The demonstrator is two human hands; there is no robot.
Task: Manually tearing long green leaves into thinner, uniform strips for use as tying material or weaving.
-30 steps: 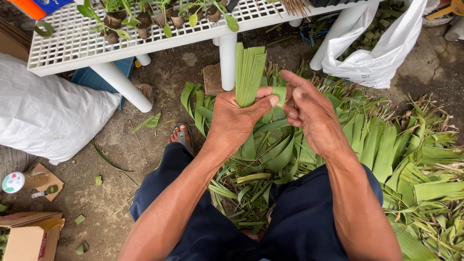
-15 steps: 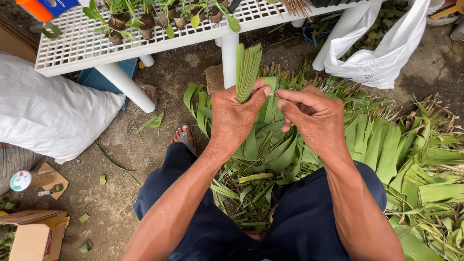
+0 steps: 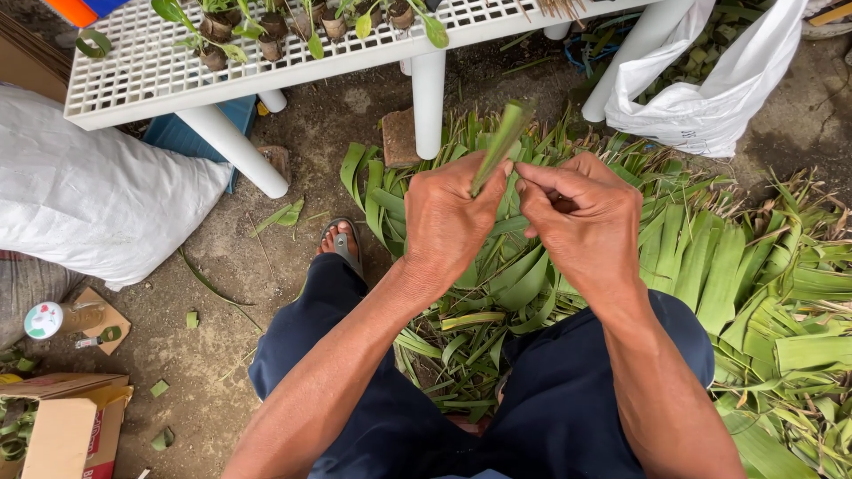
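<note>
A folded green leaf strip (image 3: 499, 142) sticks up from between the two hands, above a heap of leaves (image 3: 710, 266). The left hand (image 3: 448, 222) is closed around its lower end; the right hand (image 3: 581, 222), fingers curled, pinches it just beside the left thumb.

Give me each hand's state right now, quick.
Left hand: closed, gripping the folded green leaf strip.
Right hand: fingers curled, fingertips at the same strip; a firm hold cannot be told.
</note>
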